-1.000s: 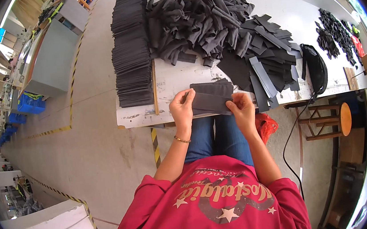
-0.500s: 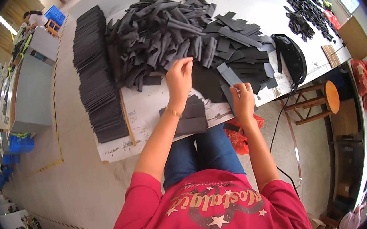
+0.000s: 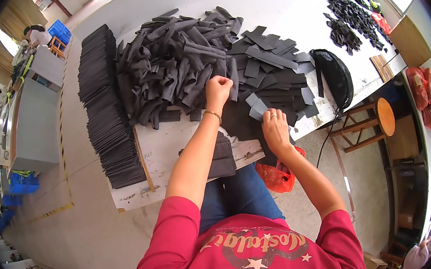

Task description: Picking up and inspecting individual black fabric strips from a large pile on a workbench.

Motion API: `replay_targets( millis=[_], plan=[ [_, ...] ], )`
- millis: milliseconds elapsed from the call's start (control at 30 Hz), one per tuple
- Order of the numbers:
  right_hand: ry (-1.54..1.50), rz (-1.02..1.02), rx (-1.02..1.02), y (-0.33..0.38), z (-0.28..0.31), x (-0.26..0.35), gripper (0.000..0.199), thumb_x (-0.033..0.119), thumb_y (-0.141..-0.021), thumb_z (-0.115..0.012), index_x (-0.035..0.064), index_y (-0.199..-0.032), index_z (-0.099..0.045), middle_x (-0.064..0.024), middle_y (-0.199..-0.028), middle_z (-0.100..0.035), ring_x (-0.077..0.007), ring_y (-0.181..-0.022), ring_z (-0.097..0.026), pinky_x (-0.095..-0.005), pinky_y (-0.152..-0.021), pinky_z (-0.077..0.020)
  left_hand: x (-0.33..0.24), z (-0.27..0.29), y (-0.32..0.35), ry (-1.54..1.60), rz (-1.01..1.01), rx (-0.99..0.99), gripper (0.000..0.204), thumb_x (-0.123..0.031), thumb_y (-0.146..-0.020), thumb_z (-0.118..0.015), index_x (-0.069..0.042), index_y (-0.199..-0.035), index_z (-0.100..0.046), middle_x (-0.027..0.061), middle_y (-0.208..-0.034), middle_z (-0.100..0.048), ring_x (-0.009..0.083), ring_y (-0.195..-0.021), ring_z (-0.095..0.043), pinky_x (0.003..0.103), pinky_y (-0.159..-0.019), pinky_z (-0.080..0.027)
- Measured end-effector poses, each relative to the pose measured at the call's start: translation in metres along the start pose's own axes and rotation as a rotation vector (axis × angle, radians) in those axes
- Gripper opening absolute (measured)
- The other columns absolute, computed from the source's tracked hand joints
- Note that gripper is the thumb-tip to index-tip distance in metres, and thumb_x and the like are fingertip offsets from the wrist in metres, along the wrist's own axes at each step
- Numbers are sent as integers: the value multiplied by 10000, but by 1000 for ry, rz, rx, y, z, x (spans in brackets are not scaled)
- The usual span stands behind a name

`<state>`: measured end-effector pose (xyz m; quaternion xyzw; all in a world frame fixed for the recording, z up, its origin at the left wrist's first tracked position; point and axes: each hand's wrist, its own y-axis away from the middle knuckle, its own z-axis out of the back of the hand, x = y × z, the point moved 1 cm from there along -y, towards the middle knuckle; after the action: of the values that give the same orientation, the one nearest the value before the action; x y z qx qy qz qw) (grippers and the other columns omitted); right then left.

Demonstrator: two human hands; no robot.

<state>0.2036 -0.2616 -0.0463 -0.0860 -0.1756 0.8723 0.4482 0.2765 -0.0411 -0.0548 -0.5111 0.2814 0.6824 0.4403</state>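
A big heap of curled black strips (image 3: pixel 176 60) covers the middle of the white table (image 3: pixel 285 1). My left hand (image 3: pixel 218 91) is closed at the heap's near edge, gripping one of the black strips. My right hand (image 3: pixel 276 128) rests flat on a flat grey-black strip (image 3: pixel 255 105) near the table's front edge, fingers spread over it. Flat cut black pieces (image 3: pixel 277 70) lie beside the heap on the right. A folded dark stack (image 3: pixel 222 157) sits at the table edge under my left forearm.
A long neat row of stacked black pieces (image 3: pixel 105 109) runs along the table's left side. A black pouch (image 3: pixel 336 77), small black parts (image 3: pixel 350 15), a wooden stool (image 3: pixel 377 120) and a red bag (image 3: pixel 277 175) are to the right. A person sits far left at another bench (image 3: pixel 37 35).
My left hand has left the folded stack at the table edge and reached forward into the heap. My right hand has shifted onto the flat strip. The camera view has swung.
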Motion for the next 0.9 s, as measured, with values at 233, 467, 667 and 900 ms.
replay_targets(
  millis=[233,467,667,900],
  plan=[
    [-526,-79,4,-6,63,17,350,35,-736,-734,-4,-931,-446,-202,-948,-495,-392,-872,-519,-454,-775,-436,-47,63,75,917,280,-5,340,-77,-860,-689,15,-1122,-492,96,-867,-645,178,-685,-671,303,-590,-575],
    [-776,69,-86,16,117,80,485,54,-798,-713,14,-1238,-512,-179,-1132,-586,-368,-964,-546,-410,-842,-455,-37,135,144,1112,324,-19,197,-55,-887,-656,-31,-1070,-589,81,-976,-672,222,-870,-680,358,-786,-578],
    [-790,189,-143,18,136,103,386,105,-784,-726,58,-1156,-639,-76,-1045,-628,-277,-943,-556,-384,-837,-419,-44,163,172,1205,307,17,143,-70,-935,-587,-28,-1072,-592,123,-1065,-671,248,-949,-679,390,-845,-583],
    [-646,262,-260,7,151,109,282,73,-756,-732,77,-1035,-692,-25,-959,-616,-234,-902,-559,-373,-807,-410,-64,166,184,1114,261,126,222,-86,-957,-559,12,-1156,-559,203,-1137,-653,282,-1015,-670,400,-861,-578]
  ],
)
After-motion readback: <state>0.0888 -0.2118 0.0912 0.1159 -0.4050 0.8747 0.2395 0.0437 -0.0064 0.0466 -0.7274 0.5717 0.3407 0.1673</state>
